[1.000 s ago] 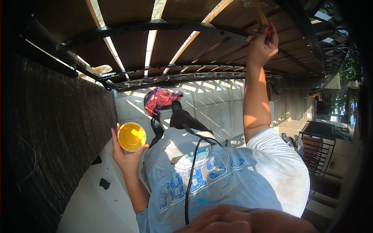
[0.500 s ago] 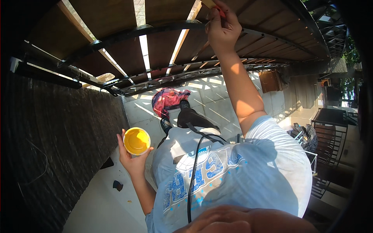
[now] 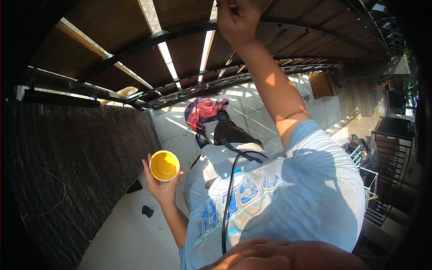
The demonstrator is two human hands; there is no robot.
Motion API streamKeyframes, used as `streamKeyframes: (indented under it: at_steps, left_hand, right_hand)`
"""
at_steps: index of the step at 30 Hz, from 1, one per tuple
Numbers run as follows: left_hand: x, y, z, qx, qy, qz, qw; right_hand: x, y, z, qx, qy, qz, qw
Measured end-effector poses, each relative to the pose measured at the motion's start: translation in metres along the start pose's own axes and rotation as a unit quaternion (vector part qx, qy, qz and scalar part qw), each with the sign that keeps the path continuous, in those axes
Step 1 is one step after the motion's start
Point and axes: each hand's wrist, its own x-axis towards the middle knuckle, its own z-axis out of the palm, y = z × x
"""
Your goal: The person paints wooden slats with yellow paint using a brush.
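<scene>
My left hand (image 3: 163,191) holds a small round tub of yellow paint (image 3: 164,166) from below and the side, its fingers wrapped round the wall. The tub has a pale rim, and yellow coats its inside. Up at the top edge, my right hand (image 3: 239,20) is raised against the dark slatted gate (image 3: 270,42), fingers closed. Between them a bit of red shows, part of what looks like a paintbrush; most of it is cut off by the picture's edge.
A dark ribbed panel (image 3: 81,166) stands at my left. By my feet a red checked cloth (image 3: 202,112) lies on pale tiles. A brown box (image 3: 321,85), a white wire rack (image 3: 370,180) and dark chairs (image 3: 387,157) are to the right. A black cable (image 3: 227,207) hangs down my shirt.
My right hand has moved left and up along the gate, taking the paintbrush mostly out of view. The tub in my left hand sits slightly further right in the picture, as the whole view has shifted.
</scene>
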Motion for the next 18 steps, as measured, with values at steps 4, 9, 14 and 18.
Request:
streamKeyframes:
  at_steps: [4,9,14,18]
  left_hand:
    - [0.004,0.009,0.001,-0.007,-0.007,0.006,1.000]
    - [0.007,0.010,0.000,0.007,-0.011,0.017,1.000]
    - [0.010,0.015,0.002,0.017,-0.018,0.007,1.000]
    - [0.015,0.018,0.003,0.020,-0.029,0.031,0.999]
  right_hand:
    - [0.009,0.008,-0.007,-0.047,0.021,-0.026,0.998]
    - [0.009,0.015,-0.020,-0.019,0.062,-0.012,0.998]
    - [-0.001,0.035,-0.040,0.039,0.076,0.071,0.994]
    - [-0.007,0.030,-0.056,0.080,0.102,0.136,0.982]
